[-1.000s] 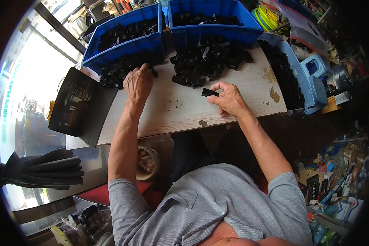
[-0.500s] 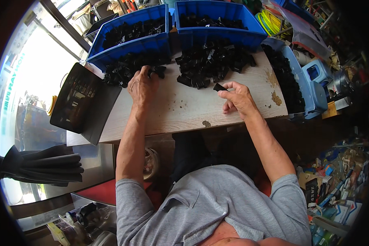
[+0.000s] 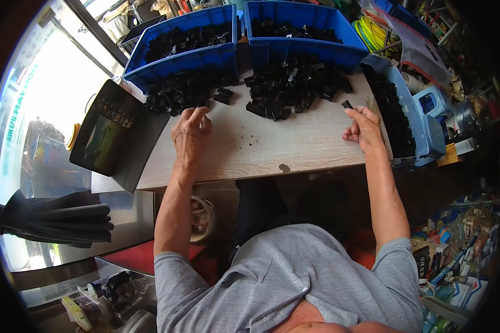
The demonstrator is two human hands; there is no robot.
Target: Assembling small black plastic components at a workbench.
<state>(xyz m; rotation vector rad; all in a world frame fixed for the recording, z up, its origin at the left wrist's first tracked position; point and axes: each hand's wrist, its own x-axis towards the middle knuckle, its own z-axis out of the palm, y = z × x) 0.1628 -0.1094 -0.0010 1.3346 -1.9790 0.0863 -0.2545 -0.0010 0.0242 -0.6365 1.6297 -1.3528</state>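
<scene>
My right hand (image 3: 365,126) is above the right side of the white worktable (image 3: 250,158), pinching a small black part (image 3: 346,104) between thumb and fingertips. At the left, my left hand (image 3: 191,133) hovers by the near edge of a pile of small black parts (image 3: 178,91). Its thumb and forefinger are bent together, and whatever they may hold is too small or hidden to make out. A few loose black pieces (image 3: 223,95) lie right of that pile. A second heap of black parts (image 3: 294,86) spreads between my two hands, farther back.
Two blue bins (image 3: 186,56) (image 3: 311,49) with black parts stand behind the heaps. A lighter blue tub (image 3: 422,130) of black parts sits off the table's right edge, beside a light blue stool (image 3: 432,102). A tablet (image 3: 108,127) leans at the left.
My right hand has moved right with its small black part, toward the table's right edge. My left hand has drawn slightly back from the pile and the loose pieces.
</scene>
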